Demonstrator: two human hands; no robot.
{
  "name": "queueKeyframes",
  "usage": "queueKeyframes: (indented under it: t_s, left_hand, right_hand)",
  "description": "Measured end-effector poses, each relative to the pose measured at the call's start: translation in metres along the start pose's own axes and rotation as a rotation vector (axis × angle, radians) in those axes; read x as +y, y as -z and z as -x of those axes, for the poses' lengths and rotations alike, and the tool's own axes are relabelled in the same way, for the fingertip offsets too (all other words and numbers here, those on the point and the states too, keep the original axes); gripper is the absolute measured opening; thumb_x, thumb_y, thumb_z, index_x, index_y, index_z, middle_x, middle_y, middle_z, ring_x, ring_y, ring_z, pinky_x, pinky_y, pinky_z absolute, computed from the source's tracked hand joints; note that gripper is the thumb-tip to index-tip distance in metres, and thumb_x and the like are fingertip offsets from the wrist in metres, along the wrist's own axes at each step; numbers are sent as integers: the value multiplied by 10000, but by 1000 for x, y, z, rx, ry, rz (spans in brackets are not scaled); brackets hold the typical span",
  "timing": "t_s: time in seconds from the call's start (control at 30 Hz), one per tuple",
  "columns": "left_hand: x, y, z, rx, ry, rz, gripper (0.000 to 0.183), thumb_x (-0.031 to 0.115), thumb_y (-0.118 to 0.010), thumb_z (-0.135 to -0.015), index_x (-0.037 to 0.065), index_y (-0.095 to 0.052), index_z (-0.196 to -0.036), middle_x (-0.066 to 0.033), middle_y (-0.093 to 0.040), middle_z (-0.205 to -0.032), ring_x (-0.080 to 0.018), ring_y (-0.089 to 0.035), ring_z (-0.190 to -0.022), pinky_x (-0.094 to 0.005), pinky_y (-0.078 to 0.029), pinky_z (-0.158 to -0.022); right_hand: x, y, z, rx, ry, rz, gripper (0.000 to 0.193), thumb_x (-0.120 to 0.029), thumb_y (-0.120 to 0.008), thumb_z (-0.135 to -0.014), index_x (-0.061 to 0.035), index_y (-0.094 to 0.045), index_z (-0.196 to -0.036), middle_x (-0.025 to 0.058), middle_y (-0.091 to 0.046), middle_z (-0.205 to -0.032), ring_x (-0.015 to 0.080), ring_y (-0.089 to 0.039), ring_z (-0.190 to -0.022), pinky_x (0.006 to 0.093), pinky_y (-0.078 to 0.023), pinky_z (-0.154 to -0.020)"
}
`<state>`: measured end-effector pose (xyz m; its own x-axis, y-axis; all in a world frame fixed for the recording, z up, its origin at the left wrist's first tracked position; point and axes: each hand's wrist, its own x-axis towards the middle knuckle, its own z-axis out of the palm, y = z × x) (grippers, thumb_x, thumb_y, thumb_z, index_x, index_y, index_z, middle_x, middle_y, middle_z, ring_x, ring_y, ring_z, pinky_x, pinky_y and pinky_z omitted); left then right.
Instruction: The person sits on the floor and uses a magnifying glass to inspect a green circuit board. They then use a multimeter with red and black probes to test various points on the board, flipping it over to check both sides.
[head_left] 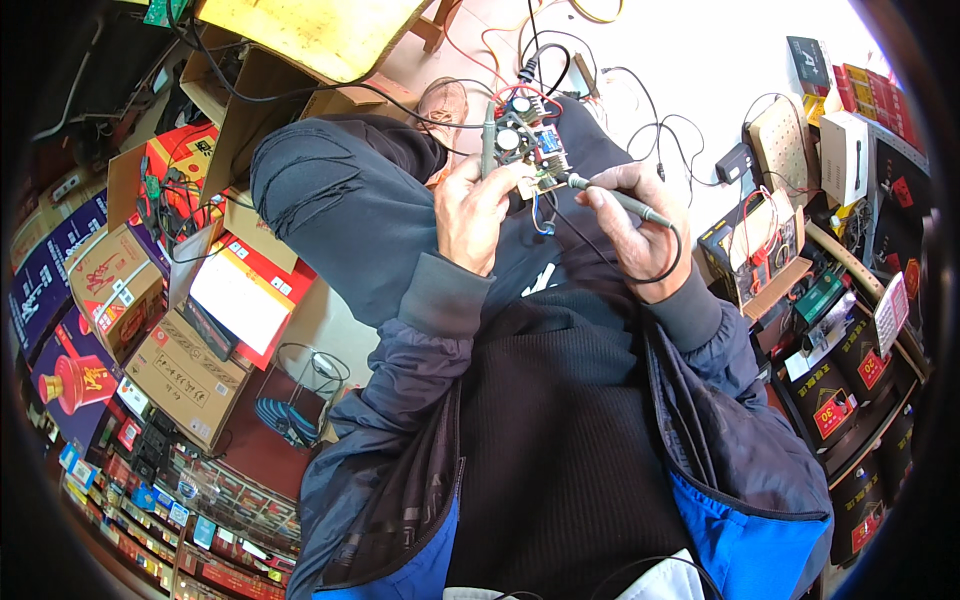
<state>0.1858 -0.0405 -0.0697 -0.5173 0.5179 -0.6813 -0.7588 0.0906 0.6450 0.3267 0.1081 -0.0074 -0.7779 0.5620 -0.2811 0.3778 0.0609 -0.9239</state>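
A small circuit board (548, 141) with round fan-like parts, heat sinks and a blue component is held over my lap. My left hand (468, 218) is closed, its thumb and fingers pinching the near edge of the board. A grey-green test probe (489, 140) stands along the board's left side, by my left fingers; whether they grip it too is hard to tell. My right hand (645, 235) is closed around a second grey-green test probe (638, 207). That probe's tip is at the board's near right corner, with contact too small to make out. Its black lead loops below my hand.
Black and red wires run from the board's far end across the pale floor (640, 40). A yellow-topped stool (320, 35) stands far left. Cardboard boxes (185, 375) crowd the left. At right are an open instrument (750, 245), a white box (843, 158) and stacked dark cartons (835, 405).
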Motion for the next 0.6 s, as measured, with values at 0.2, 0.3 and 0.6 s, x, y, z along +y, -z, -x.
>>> queueKeyframes:
  t_s: [0.2,0.3,0.6]
  left_hand:
    - [-7,0,-2,39,-114,-207,114,111,-744,-928,8,-718,-885,20,-646,-769,-22,-458,-609,-234,-322,-537]
    - [-8,2,-3,36,-131,-253,159,135,-759,-915,7,-715,-830,34,-634,-744,-15,-466,-626,-242,-331,-545]
    - [-2,1,-2,14,1,-20,65,38,-700,-946,1,-719,-997,-25,-694,-860,-23,-409,-556,-211,-286,-509]
  right_hand:
    - [-14,5,-2,-78,100,196,90,-58,-683,-974,3,-689,-1040,77,-696,-887,164,-670,-779,288,-525,-730]
    - [-14,4,-5,-68,72,137,101,-42,-685,-966,7,-690,-1054,102,-695,-911,179,-673,-802,294,-523,-745]
    - [-9,7,-9,-108,364,232,186,52,-705,-900,12,-679,-1080,153,-660,-960,299,-693,-859,350,-548,-751]
